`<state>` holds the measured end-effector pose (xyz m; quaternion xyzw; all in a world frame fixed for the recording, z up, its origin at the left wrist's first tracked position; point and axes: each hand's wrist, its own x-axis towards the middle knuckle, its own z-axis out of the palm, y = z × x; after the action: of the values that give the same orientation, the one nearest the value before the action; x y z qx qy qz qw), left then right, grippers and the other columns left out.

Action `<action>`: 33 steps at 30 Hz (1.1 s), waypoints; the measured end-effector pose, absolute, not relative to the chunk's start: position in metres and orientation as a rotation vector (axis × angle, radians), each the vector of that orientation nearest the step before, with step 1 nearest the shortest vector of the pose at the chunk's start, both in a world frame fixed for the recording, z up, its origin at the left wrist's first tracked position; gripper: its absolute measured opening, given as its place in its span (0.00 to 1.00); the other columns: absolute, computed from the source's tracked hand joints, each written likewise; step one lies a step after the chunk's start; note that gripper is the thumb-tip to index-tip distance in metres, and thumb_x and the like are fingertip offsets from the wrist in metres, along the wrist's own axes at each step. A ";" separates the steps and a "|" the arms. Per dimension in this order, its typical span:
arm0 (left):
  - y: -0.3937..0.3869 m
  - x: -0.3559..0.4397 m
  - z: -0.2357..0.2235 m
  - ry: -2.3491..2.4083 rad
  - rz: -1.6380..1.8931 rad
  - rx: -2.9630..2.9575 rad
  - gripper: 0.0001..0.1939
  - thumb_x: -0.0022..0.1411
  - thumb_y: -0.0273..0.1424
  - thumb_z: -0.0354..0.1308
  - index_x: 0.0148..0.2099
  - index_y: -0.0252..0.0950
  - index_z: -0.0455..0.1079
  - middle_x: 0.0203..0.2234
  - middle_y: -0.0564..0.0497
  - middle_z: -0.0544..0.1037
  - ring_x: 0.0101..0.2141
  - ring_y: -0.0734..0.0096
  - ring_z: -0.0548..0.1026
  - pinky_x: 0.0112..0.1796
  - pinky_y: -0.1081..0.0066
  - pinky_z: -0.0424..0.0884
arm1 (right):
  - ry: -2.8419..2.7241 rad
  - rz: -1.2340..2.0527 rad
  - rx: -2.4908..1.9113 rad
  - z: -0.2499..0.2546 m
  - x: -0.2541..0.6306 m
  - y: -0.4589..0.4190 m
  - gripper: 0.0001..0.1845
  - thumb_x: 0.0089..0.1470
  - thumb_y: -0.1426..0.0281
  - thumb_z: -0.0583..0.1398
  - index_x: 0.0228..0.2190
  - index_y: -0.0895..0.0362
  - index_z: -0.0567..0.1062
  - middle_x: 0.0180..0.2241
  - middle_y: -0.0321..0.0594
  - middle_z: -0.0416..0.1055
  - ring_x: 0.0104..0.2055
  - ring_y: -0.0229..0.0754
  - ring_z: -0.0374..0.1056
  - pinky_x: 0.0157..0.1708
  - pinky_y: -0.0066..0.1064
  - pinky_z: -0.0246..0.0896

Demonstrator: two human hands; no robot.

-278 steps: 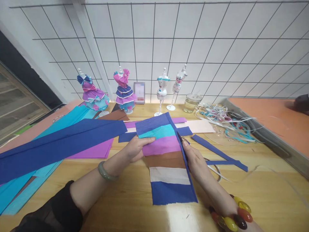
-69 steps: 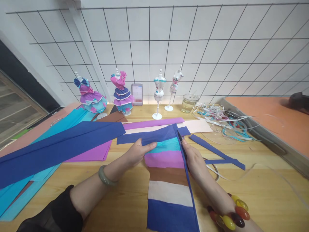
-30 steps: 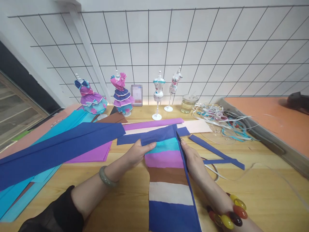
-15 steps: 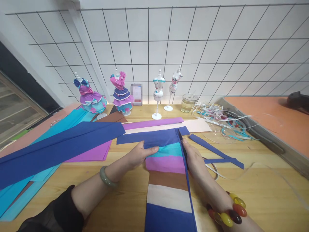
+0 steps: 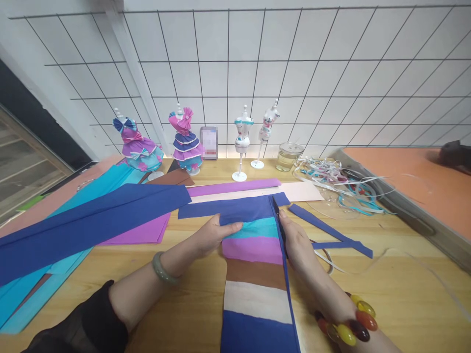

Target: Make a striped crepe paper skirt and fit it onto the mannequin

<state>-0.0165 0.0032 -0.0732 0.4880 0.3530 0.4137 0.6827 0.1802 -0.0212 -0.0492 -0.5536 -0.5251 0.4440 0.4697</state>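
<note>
My left hand [image 5: 217, 233] pinches the left edge of a layered striped strip [image 5: 253, 272] of what looks like crepe paper or cloth, thumb on top. Its bands run dark blue, turquoise, purple, brown, off-white and dark blue towards me. In my right hand [image 5: 296, 240] are black scissors [image 5: 276, 208], mostly covered by the fingers. Their blades point away from me at the strip's right edge. Along that edge runs a narrow dark blue sliver [image 5: 290, 299]. Whether the blades are apart or together I cannot tell.
Folded blue sheets [image 5: 95, 211] and turquoise ones lie left, purple and pale strips [image 5: 301, 191] behind. Two dressed mini mannequins [image 5: 187, 144], two undressed mannequins [image 5: 243, 139], a phone [image 5: 209, 142] and a glass jar [image 5: 289, 157] line the back. Tangled ribbons [image 5: 331, 176] and blue offcuts [image 5: 320, 223] lie right.
</note>
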 end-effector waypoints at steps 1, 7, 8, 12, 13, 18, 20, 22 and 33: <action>0.003 -0.016 -0.073 0.785 0.925 1.096 0.20 0.53 0.34 0.63 0.48 0.36 0.69 0.47 0.46 0.74 0.47 0.59 0.71 0.50 0.58 0.63 | -1.283 1.097 -1.355 -0.049 0.180 -0.021 0.27 0.56 0.50 0.49 0.32 0.56 0.78 0.36 0.40 0.78 0.41 0.48 0.69 0.42 0.32 0.62; 0.003 -0.016 -0.072 0.800 0.930 1.080 0.21 0.53 0.34 0.63 0.49 0.36 0.69 0.48 0.45 0.74 0.47 0.59 0.71 0.50 0.58 0.63 | -1.278 1.092 -1.353 -0.052 0.181 -0.020 0.26 0.56 0.51 0.49 0.31 0.56 0.78 0.35 0.40 0.77 0.40 0.47 0.69 0.41 0.32 0.62; 0.003 -0.016 -0.072 0.794 0.932 1.082 0.21 0.53 0.34 0.63 0.49 0.36 0.69 0.48 0.46 0.74 0.47 0.59 0.71 0.50 0.58 0.63 | -1.282 1.087 -1.347 -0.052 0.182 -0.020 0.26 0.56 0.52 0.49 0.31 0.56 0.78 0.35 0.40 0.77 0.40 0.47 0.69 0.42 0.32 0.61; 0.003 -0.015 -0.071 0.774 0.919 1.091 0.19 0.53 0.34 0.63 0.48 0.36 0.69 0.48 0.46 0.74 0.47 0.60 0.71 0.50 0.60 0.64 | -1.283 1.076 -1.333 -0.053 0.181 -0.019 0.24 0.56 0.53 0.50 0.32 0.57 0.78 0.36 0.41 0.77 0.41 0.47 0.69 0.43 0.33 0.61; 0.003 -0.015 -0.071 0.774 0.917 1.094 0.20 0.53 0.34 0.63 0.48 0.36 0.69 0.48 0.46 0.74 0.47 0.60 0.71 0.50 0.60 0.63 | -1.282 1.072 -1.337 -0.053 0.181 -0.019 0.24 0.56 0.53 0.50 0.32 0.57 0.78 0.36 0.41 0.77 0.41 0.47 0.69 0.43 0.33 0.61; 0.002 -0.015 -0.074 0.774 0.904 1.094 0.20 0.53 0.35 0.63 0.49 0.35 0.70 0.47 0.45 0.75 0.47 0.58 0.71 0.50 0.59 0.63 | -1.297 1.037 -1.371 -0.052 0.181 -0.020 0.25 0.56 0.53 0.49 0.31 0.57 0.78 0.35 0.41 0.77 0.37 0.47 0.69 0.41 0.34 0.62; 0.002 -0.015 -0.074 0.770 0.901 1.094 0.20 0.53 0.35 0.63 0.49 0.35 0.70 0.46 0.45 0.75 0.47 0.58 0.71 0.51 0.58 0.63 | -1.303 1.022 -1.374 -0.051 0.182 -0.020 0.25 0.57 0.53 0.49 0.31 0.56 0.78 0.35 0.40 0.77 0.39 0.47 0.69 0.41 0.33 0.62; 0.001 -0.015 -0.074 0.771 0.891 1.103 0.20 0.53 0.35 0.62 0.49 0.35 0.70 0.47 0.45 0.75 0.48 0.58 0.70 0.51 0.58 0.63 | -1.310 1.014 -1.375 -0.051 0.182 -0.020 0.25 0.57 0.53 0.48 0.31 0.55 0.78 0.35 0.40 0.78 0.42 0.47 0.69 0.41 0.32 0.62; 0.001 -0.016 -0.078 0.772 0.882 1.156 0.23 0.54 0.34 0.62 0.52 0.35 0.67 0.49 0.44 0.72 0.49 0.56 0.69 0.51 0.57 0.63 | -1.265 1.086 -1.333 -0.053 0.182 -0.019 0.25 0.57 0.53 0.49 0.31 0.57 0.78 0.34 0.40 0.78 0.41 0.47 0.70 0.41 0.33 0.63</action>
<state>-0.0159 0.0006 -0.0783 0.5147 0.3439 0.3931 0.6799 0.1821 -0.0189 -0.0526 -0.5471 -0.5190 0.4455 0.4826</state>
